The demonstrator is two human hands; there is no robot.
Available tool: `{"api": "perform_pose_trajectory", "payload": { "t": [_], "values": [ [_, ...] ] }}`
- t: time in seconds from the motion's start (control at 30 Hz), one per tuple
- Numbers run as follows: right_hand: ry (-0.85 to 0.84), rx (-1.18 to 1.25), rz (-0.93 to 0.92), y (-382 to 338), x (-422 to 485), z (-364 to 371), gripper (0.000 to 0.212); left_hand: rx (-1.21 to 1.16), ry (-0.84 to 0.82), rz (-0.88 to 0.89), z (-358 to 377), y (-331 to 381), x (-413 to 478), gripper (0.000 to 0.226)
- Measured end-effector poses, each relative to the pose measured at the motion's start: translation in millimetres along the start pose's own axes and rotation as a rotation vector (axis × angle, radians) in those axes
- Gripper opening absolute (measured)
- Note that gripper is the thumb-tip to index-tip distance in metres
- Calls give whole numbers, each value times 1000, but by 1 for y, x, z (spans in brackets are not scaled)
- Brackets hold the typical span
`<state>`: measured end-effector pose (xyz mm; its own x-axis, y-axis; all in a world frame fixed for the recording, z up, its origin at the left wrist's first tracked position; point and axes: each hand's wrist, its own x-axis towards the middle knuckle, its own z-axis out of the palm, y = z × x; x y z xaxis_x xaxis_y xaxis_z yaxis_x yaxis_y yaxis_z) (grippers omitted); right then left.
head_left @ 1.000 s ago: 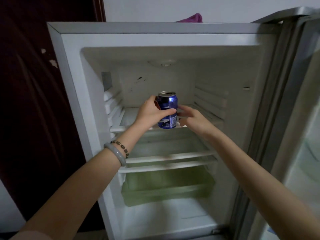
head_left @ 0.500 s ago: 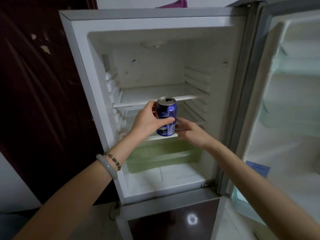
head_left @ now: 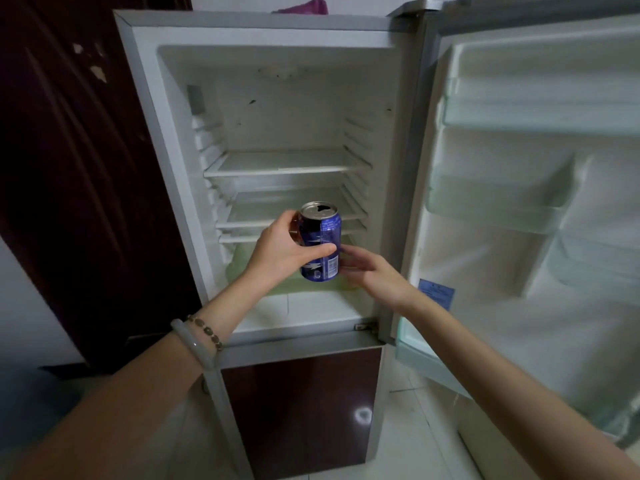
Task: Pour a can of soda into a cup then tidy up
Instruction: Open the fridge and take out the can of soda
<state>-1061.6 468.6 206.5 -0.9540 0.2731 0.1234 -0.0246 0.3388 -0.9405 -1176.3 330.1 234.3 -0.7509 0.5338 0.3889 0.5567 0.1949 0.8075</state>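
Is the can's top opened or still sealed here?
Opened. The blue can, held upright in the left hand, shows a dark hole in its silver lid. How much soda it holds cannot be told.

I only get part of the can [head_left: 320,242]: the left hand [head_left: 280,251] wrapped round it covers its left side, and the label print is too small for me to read. The right hand [head_left: 372,277] has its fingertips behind the can, so I cannot tell whether they touch it. The green drawer [head_left: 237,259] is mostly hidden behind both hands. The fridge door [head_left: 519,202] runs off the right edge, and the pink cloth [head_left: 304,6] off the top.
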Motion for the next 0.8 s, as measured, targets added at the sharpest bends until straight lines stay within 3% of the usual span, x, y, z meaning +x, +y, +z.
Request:
{"api": "perform_pose_trajectory", "payload": {
  "t": [0.47,0.8],
  "values": [
    [-83,17,60,19,-176,-39,59,48,29,-112,70,69,-160,84],
    [-59,9,56,13,-232,-35,51,73,13,-65,74,92,-207,74]
  ]
}}
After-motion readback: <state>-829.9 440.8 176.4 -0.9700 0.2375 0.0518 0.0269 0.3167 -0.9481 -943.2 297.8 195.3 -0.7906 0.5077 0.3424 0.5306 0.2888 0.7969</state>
